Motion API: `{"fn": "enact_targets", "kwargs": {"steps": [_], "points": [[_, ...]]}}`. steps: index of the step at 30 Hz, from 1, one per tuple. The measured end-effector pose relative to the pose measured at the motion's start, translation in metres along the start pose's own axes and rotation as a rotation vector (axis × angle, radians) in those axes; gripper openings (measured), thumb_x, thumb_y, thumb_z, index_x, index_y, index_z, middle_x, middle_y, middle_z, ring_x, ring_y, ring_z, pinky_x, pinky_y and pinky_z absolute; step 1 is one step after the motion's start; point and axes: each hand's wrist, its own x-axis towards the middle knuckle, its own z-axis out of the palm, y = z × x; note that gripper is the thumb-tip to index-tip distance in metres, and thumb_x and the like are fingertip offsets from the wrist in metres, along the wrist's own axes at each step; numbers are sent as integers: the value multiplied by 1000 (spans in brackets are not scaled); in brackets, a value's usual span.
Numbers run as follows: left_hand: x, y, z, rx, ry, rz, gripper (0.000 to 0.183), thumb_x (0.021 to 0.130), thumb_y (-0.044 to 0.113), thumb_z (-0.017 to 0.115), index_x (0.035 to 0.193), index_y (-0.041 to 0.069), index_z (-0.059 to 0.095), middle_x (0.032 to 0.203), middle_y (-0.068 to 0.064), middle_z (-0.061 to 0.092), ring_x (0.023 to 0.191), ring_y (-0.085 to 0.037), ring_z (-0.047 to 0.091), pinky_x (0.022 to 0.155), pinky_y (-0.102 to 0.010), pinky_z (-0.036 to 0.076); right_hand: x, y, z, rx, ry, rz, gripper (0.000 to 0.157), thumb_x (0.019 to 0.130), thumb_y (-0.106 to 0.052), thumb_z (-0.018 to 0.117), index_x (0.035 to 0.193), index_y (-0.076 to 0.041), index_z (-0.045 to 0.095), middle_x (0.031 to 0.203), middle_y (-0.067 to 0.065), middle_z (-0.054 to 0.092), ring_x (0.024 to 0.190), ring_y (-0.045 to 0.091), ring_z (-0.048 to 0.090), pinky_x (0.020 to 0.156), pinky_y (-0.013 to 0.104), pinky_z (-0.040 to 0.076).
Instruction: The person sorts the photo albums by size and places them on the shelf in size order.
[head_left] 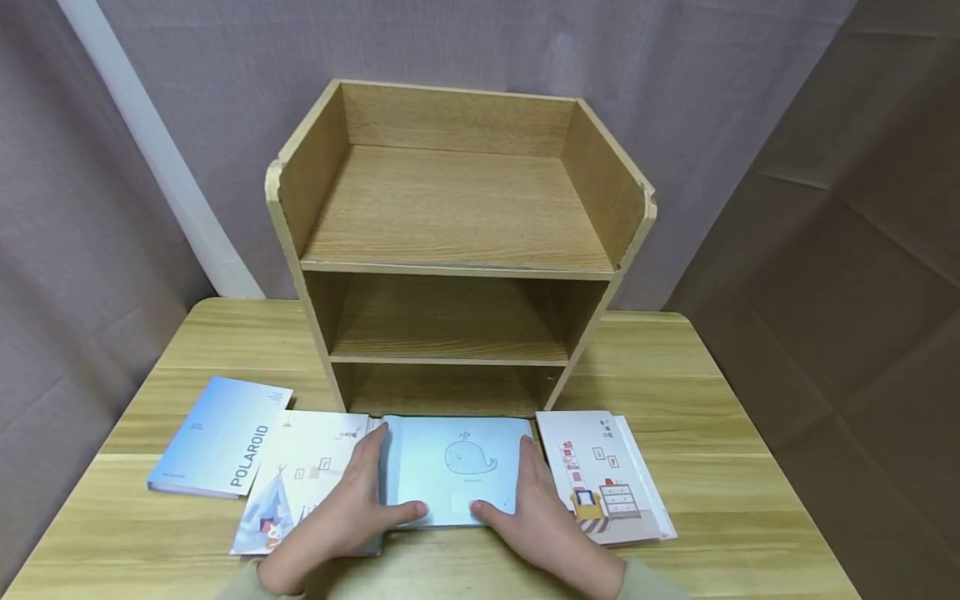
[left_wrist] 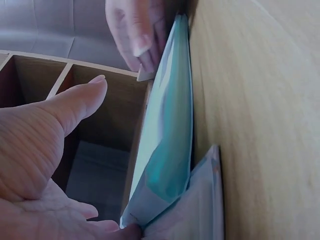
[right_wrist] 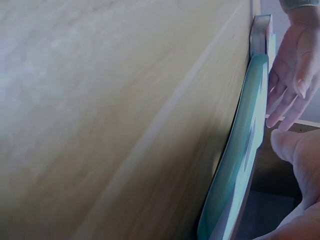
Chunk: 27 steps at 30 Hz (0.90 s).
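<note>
A pale blue book (head_left: 420, 475) with a line-drawn whale lies flat in front of the shelf's lowest opening. My left hand (head_left: 356, 507) is at its left side, fingers straight along the edge and thumb over the near part of the cover. Mirroring it, my right hand (head_left: 538, 518) has its fingers along the right edge, its thumb over the near right part. The book's teal side (left_wrist: 172, 145) shows in the left wrist view, with the left fingertips at its corner. In the right wrist view the teal side (right_wrist: 240, 145) runs beside both hands.
A wooden shelf unit (head_left: 457, 208) stands behind the books. Left of the whale book are a white illustrated book (head_left: 300, 467), partly under my left forearm, and a blue POLAROID book (head_left: 217, 433). More illustrated books (head_left: 600, 475) lie stacked at the right on the wooden table (head_left: 720, 517).
</note>
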Motion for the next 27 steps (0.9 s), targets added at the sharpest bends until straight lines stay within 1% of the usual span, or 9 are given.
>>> {"fn": "enact_targets", "kwargs": {"steps": [5,8,9,12,15,17,20,23,27], "points": [[3,2,-2,-104,4,-52,119,72,42,85,152,0,8,154,-28,12,141,-41,14,114,-53,16,1,0,2,0,-27,13,116,79,-53,74,149,11,8,154,31,12,142,43,15,114,52,18],[5,4,-3,-161,34,-86,115,73,37,85,151,-2,11,152,-30,18,140,-40,20,114,-52,18,2,1,4,-19,-31,3,116,79,-52,75,148,13,9,154,32,12,141,43,15,115,52,17],[7,4,-4,-194,46,-92,113,73,35,85,150,-3,12,151,-31,21,140,-40,22,114,-52,19,2,1,5,-27,-30,-1,115,79,-52,75,148,13,9,153,32,13,141,44,15,115,52,17],[11,5,-6,-323,69,-117,105,77,29,84,149,-5,14,150,-30,24,139,-40,24,112,-51,23,3,1,7,-41,-23,-12,114,79,-50,76,148,14,10,153,32,14,141,44,16,115,53,17],[15,5,-8,-478,83,-148,99,81,25,80,148,-6,15,152,-28,22,140,-41,23,112,-49,25,3,1,8,-39,-22,-14,114,79,-48,76,148,14,10,153,32,14,141,44,16,115,53,17],[17,5,-10,-555,99,-186,95,84,24,78,148,-5,15,153,-27,22,140,-40,23,111,-46,27,3,0,8,-33,-26,-12,114,79,-48,76,148,13,9,153,32,14,141,44,15,115,53,17],[17,6,-15,-660,125,-227,87,88,22,73,148,-7,16,150,-29,26,138,-41,28,110,-43,32,3,0,9,-32,-32,-11,114,79,-48,76,148,13,9,154,32,13,141,44,15,115,53,16],[16,6,-19,-711,138,-251,80,90,20,70,147,-8,21,146,-29,33,136,-39,34,107,-40,36,3,0,9,-35,-37,-12,114,80,-49,75,148,13,8,154,32,13,141,45,14,115,53,15],[15,5,-19,-734,131,-243,75,89,13,71,144,-9,27,144,-28,38,134,-35,38,104,-34,39,3,0,9,-44,-32,-17,114,80,-50,75,148,13,9,153,33,13,141,45,14,115,54,16]]}}
